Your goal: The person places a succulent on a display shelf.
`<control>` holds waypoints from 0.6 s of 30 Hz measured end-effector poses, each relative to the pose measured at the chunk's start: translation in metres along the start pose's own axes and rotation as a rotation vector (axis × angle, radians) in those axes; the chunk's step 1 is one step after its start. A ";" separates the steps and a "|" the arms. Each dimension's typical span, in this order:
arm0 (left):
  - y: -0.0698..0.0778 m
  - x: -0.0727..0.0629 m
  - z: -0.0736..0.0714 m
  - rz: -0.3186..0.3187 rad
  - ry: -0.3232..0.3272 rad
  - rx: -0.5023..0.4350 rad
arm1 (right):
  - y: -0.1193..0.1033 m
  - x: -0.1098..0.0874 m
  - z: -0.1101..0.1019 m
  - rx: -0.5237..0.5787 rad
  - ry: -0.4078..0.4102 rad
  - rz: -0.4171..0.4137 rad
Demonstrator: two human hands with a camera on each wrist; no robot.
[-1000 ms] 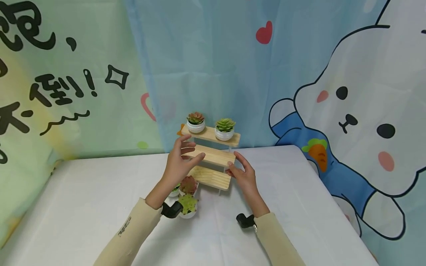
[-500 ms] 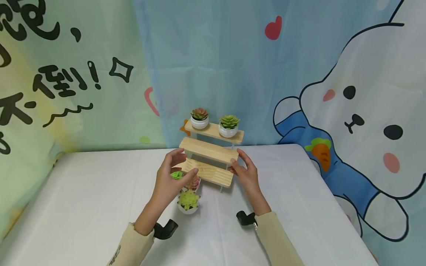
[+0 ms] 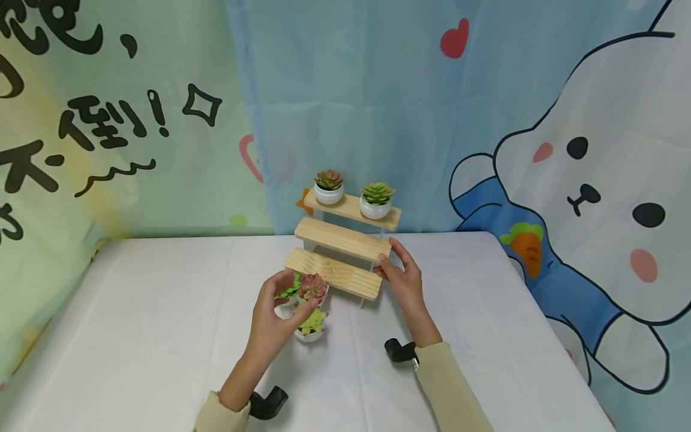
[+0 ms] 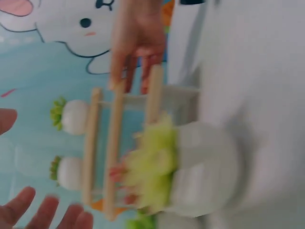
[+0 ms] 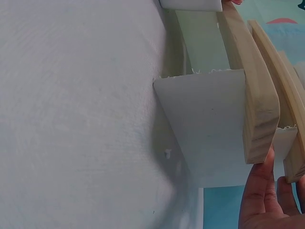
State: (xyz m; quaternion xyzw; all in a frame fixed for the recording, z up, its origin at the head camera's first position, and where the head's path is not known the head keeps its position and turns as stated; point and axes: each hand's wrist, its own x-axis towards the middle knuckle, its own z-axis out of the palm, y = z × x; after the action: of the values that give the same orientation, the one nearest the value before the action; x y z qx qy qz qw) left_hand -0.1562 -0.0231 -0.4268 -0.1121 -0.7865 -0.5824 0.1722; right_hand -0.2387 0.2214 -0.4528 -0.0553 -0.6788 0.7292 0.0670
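A three-tier wooden display stand (image 3: pixel 345 237) rises in steps near the back of the table. My right hand (image 3: pixel 403 279) pinches the right end of its middle board; in the right wrist view fingers (image 5: pixel 259 183) touch the board ends. Two potted succulents, one reddish (image 3: pixel 329 187) and one green (image 3: pixel 376 201), sit on the top tier. In front of the stand's left end cluster a pink potted succulent (image 3: pixel 312 289), a yellow-green one (image 3: pixel 312 324) and a bright green one (image 3: pixel 293 287). My left hand (image 3: pixel 275 315) hovers beside these, fingers spread, holding nothing; it partly hides them.
White cloth covers the table (image 3: pixel 162 336). Behind its back edge hangs a printed curtain (image 3: pixel 345 72) with a cartoon rabbit at the right. Black wrist camera mounts (image 3: pixel 268 403) stick out from both sleeves. The white side panel (image 5: pixel 205 119) supports the boards.
My left hand has drawn back from beside the middle tier, down and left to the clustered pots. The right hand keeps its hold on the stand. The head view has shifted slightly.
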 end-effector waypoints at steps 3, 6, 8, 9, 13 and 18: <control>-0.005 -0.008 0.005 -0.001 0.045 0.018 | 0.001 0.000 0.000 0.010 -0.001 -0.001; -0.010 -0.016 0.010 -0.032 0.081 0.038 | 0.000 0.000 0.000 0.012 -0.002 0.008; -0.012 -0.020 0.012 -0.063 0.085 0.042 | 0.000 0.000 0.000 0.007 -0.006 0.015; -0.014 -0.022 0.013 -0.080 0.081 0.043 | -0.001 0.000 0.000 0.004 -0.006 0.019; -0.021 -0.030 0.016 -0.150 0.046 0.048 | 0.000 0.000 0.000 -0.005 0.000 0.019; -0.029 -0.039 0.020 -0.207 0.016 0.073 | 0.000 0.000 0.001 -0.003 0.006 0.032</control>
State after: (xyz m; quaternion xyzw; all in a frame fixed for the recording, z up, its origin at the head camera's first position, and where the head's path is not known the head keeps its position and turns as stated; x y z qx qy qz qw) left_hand -0.1345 -0.0116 -0.4729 -0.0193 -0.8132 -0.5689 0.1213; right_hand -0.2385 0.2200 -0.4530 -0.0686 -0.6786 0.7291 0.0571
